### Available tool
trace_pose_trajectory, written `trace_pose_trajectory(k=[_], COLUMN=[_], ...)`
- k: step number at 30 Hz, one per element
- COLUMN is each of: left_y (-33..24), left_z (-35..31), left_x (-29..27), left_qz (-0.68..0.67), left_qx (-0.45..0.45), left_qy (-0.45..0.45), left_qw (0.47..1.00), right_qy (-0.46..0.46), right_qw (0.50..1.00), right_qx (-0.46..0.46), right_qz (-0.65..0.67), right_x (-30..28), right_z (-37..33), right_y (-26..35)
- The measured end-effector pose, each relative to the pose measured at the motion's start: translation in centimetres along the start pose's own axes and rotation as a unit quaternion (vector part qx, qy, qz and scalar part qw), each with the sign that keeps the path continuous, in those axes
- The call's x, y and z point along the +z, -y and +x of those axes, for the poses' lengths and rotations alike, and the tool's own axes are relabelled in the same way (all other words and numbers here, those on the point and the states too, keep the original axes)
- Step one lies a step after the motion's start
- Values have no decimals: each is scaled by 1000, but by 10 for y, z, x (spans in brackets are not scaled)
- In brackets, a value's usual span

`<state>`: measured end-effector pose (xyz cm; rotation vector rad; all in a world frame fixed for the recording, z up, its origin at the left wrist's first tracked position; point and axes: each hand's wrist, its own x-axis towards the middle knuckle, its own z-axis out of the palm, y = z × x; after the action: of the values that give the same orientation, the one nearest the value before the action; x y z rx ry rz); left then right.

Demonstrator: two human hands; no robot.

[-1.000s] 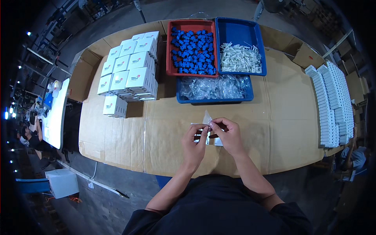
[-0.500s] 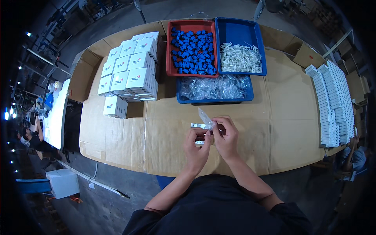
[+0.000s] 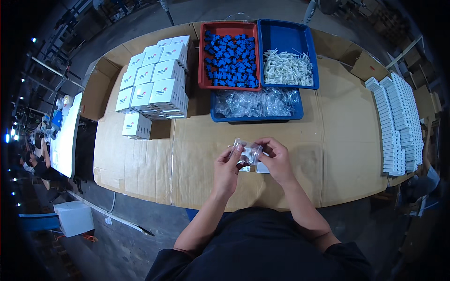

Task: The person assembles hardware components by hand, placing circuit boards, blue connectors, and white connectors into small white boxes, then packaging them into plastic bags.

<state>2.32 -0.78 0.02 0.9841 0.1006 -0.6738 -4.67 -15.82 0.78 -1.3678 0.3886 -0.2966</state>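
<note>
With our left grip (image 3: 227,171) and right grip (image 3: 277,164) we pinch a small clear bag (image 3: 247,151), one at each side. Partly hidden below the grips, a white item (image 3: 262,168) lies on the worktop (image 3: 351,154). Beyond them, a blue tray (image 3: 258,119) holds clear packets (image 3: 258,104) and a red tray (image 3: 202,61) blue parts (image 3: 225,75); leftward, white boxes (image 3: 164,91) stand stacked.

It's dim in here, grey floor (image 3: 126,246) showing around the table (image 3: 201,140), its top covered in brown cardboard (image 3: 347,140). Off to the left, a white-topped table (image 3: 64,145) glares brightly, and small lamps (image 3: 7,137) shine out of the gloom beyond it. A pale box (image 3: 74,219) sits low near a long whitish bar (image 3: 123,221); a dark pole (image 3: 167,14) stands past the far edge.
</note>
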Motion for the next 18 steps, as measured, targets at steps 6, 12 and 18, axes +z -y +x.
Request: trace_pose_trajectory(k=[6,12,18], left_y=[6,-35,-22], left_z=[7,-3,2], left_x=[-20,-2,-8], left_qz=[170,576,634], left_qx=[23,386,395], left_qy=[-37,48,119], left_qw=[984,719,654], right_qy=[-14,-1,1], right_qw=[996,998,1000], right_qx=[69,57,23], right_qz=[62,13,13], right_x=[-5,-10,-4], right_z=[-1,0,-3], right_y=[-4,-3,-3])
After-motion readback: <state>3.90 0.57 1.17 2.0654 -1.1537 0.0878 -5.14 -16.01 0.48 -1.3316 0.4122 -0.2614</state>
